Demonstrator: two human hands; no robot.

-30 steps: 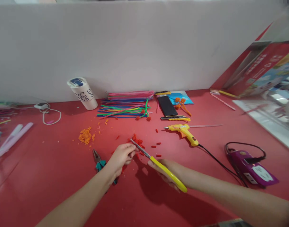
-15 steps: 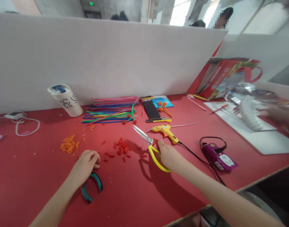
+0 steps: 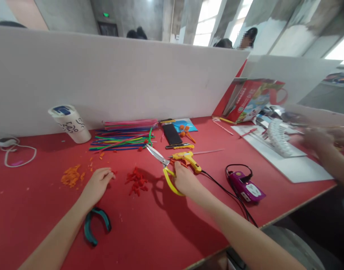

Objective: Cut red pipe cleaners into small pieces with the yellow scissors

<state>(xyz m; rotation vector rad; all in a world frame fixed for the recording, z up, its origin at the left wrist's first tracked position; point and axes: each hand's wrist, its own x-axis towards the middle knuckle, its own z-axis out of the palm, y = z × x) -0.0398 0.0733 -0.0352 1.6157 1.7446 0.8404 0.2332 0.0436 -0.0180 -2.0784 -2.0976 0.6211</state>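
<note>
My right hand (image 3: 184, 179) grips the yellow-handled scissors (image 3: 165, 170), blades pointing up-left just above the red table (image 3: 166, 232). The yellow glue gun (image 3: 187, 159) lies right beside that hand. My left hand (image 3: 96, 184) rests on the table with fingers curled, pinching something small and red that I cannot make out. A pile of red cut bits (image 3: 136, 180) lies between my hands. Teal-handled pliers (image 3: 94, 225) lie under my left forearm.
Coloured pipe cleaners (image 3: 121, 135), a paper cup (image 3: 69, 123), a phone (image 3: 172, 133), orange scraps (image 3: 70, 175) and a purple device with cable (image 3: 245, 186) sit on the table. At the right, another person's blurred hand (image 3: 318, 139) works over a white board (image 3: 290, 165) beside a red box (image 3: 252, 99).
The view has swung up and right. My right hand carried the scissors away from my left hand toward the glue gun. My left hand dropped back toward the pliers.
</note>
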